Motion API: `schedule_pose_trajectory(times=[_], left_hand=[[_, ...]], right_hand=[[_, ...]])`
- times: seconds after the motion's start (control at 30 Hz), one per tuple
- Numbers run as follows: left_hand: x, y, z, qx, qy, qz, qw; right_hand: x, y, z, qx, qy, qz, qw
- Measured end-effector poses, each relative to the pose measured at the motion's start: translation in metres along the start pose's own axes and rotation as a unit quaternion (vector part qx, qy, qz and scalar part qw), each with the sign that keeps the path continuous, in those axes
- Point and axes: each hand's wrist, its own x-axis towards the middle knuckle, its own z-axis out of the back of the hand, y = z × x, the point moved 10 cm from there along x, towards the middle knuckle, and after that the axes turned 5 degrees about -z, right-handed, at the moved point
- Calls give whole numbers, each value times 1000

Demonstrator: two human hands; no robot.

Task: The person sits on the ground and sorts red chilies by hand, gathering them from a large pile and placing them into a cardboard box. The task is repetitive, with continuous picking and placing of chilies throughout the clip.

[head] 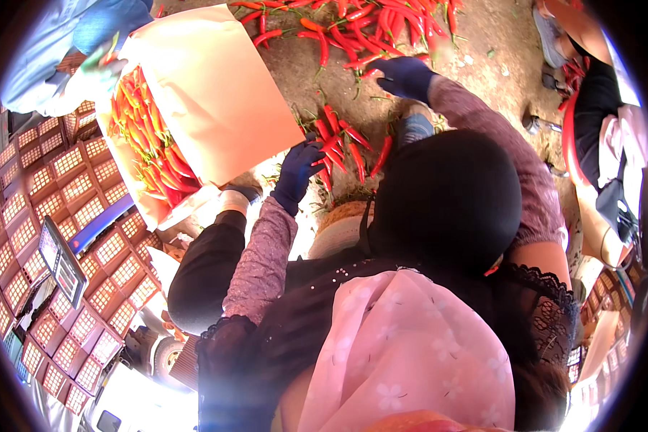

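My left hand [296, 175], in a dark blue glove, is beside the near corner of an open cardboard box. Its fingertips meet a small cluster of red chilli peppers [339, 141]; whether they grip any is unclear. My right hand [405, 78], gloved alike, reaches out at the near edge of a larger heap of red chillies [394, 24] on the ground. One chilli [369, 74] lies at its fingertips, and I cannot tell if it is held. The box [216, 92] has a broad raised flap, and red chillies [146, 140] fill its visible opening.
Another person's gloved hand [94, 73] is at the box's far left side. Stacked brown plastic crates [59, 183] stand at left, with a screen [63, 262] before them. At right, another person's legs [594, 124] are near a red-rimmed container [571, 140].
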Motion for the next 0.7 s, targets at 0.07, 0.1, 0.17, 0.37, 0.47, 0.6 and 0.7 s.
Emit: schedule_pose_trajectory(times=[0.07,0.1,0.17,0.37,0.47,0.6,0.7], left_hand=[[11,-6,2,21,-6,-8,1000],[21,-14,-2,77,6,-42,996],[54,-31,-17,191,36,-108,975],[179,-104,-29,588,-74,-388,706],[229,-100,-51,731,-71,-394,553],[246,-105,-59,820,-13,-374,433],[228,-109,-59,806,42,-383,449]], right_hand=[[49,-2,-21,-23,11,-22,999],[63,-7,-25,-58,28,-44,997],[62,-35,-27,-67,67,-94,991],[-5,-65,-15,154,28,-169,973],[-71,-112,-36,487,60,-255,833],[-98,-121,-25,562,60,-279,776],[-68,-89,-1,573,47,-182,798]])
